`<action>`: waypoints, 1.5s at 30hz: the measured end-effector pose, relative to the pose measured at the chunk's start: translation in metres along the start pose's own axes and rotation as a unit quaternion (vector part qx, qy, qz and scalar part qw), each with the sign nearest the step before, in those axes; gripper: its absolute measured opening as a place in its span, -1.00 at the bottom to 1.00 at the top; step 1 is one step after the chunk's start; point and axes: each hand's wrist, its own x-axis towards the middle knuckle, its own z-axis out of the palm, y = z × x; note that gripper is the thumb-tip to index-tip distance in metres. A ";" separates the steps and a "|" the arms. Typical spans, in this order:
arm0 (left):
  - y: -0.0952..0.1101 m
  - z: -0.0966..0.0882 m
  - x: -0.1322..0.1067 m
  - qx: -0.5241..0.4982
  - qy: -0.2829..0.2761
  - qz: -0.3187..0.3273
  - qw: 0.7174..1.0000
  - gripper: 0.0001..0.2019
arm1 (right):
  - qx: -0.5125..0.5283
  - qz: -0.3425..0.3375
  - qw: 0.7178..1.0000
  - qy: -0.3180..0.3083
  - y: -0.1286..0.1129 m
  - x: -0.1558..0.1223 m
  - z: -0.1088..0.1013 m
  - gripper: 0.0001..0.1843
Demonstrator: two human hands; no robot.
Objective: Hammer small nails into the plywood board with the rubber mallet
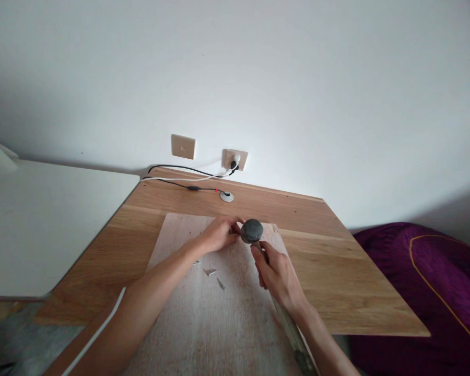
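Note:
My right hand point(278, 274) is wrapped round the wooden handle of a hammer, close under its dark round head point(252, 230). The handle runs back along my forearm toward the bottom edge. My left hand point(219, 233) lies just left of the hammer head with its fingers pinched together; what they hold is too small to see. Both hands are over a pale plywood sheet point(207, 318) lying on a wooden table point(337, 271). A few loose nails point(211, 272) rest on the sheet near my left forearm.
Black and white cables point(184, 180) run along the table's far edge to a wall socket point(234, 159). A round grommet point(226, 196) sits in the tabletop. A white surface point(43, 219) adjoins the table on the left; a purple cushion point(426, 292) lies on the right.

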 end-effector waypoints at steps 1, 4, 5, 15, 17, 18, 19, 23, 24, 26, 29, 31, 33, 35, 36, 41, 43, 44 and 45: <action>0.001 0.000 0.000 0.000 0.000 0.001 1.000 -0.57 | 0.003 -0.002 1.000 0.004 -0.001 0.001 0.000 -0.63; 0.001 0.000 0.000 0.000 -0.001 -0.004 1.000 -0.57 | 0.012 0.006 1.000 -0.003 -0.002 0.003 0.000 -0.62; 0.000 0.000 0.000 0.000 -0.003 -0.005 1.000 -0.58 | 0.016 0.010 1.000 -0.009 -0.002 0.002 -0.001 -0.62; -0.006 -0.001 0.001 0.040 -0.026 0.020 0.999 -0.66 | 0.066 0.058 0.995 -0.039 0.023 -0.048 0.008 -0.47; -0.002 -0.003 0.001 0.055 -0.038 0.018 0.998 -0.63 | 0.072 0.063 0.995 -0.023 0.027 -0.054 0.013 -0.45; 0.001 -0.005 0.001 0.066 -0.043 0.017 0.997 -0.62 | 0.078 0.063 0.995 -0.017 0.028 -0.055 0.016 -0.44; 0.005 -0.007 0.001 0.083 -0.046 0.018 0.995 -0.60 | 0.083 0.064 0.994 -0.013 0.029 -0.056 0.017 -0.44; 0.036 -0.022 -0.011 0.217 -0.052 0.076 0.972 -0.54 | 0.090 0.064 0.994 -0.010 0.029 -0.055 0.019 -0.44; 0.045 -0.027 -0.018 0.256 -0.074 0.099 0.959 -0.55 | 0.090 0.065 0.994 -0.009 0.029 -0.055 0.018 -0.44; 0.061 -0.037 -0.038 0.315 -0.104 0.136 0.934 -0.60 | 0.091 0.066 0.994 -0.006 0.029 -0.055 0.018 -0.45; 0.077 -0.047 -0.078 0.374 -0.154 0.160 0.901 -0.74 | 0.095 0.065 0.993 -0.005 0.028 -0.055 0.016 -0.47; 0.082 -0.048 -0.102 0.397 -0.177 0.168 0.885 -0.77 | 0.095 0.066 0.993 -0.005 0.027 -0.055 0.016 -0.47; 0.083 -0.044 -0.119 0.417 -0.176 0.176 0.874 -0.80 | 0.095 0.067 0.993 -0.004 0.026 -0.054 0.016 -0.46; 0.084 -0.037 -0.126 0.434 -0.174 0.189 0.863 -0.82 | 0.096 0.068 0.993 -0.003 0.025 -0.054 0.016 -0.47; 0.085 -0.034 -0.126 0.442 -0.173 0.195 0.858 -0.83 | 0.097 0.068 0.993 -0.004 0.025 -0.054 0.016 -0.47; 0.092 -0.019 -0.113 0.488 -0.171 0.241 0.821 -0.87 | 0.112 0.065 0.992 -0.009 0.025 -0.054 0.017 -0.48; 0.094 -0.016 -0.109 0.490 -0.170 0.260 0.814 -0.90 | 0.116 0.067 0.991 -0.008 0.026 -0.053 0.018 -0.48; 0.094 -0.016 -0.106 0.483 -0.169 0.263 0.818 -0.90 | 0.117 0.067 0.991 -0.007 0.027 -0.053 0.018 -0.48; 0.093 -0.015 -0.103 0.469 -0.166 0.259 0.828 -0.90 | 0.118 0.067 0.991 -0.006 0.027 -0.053 0.019 -0.48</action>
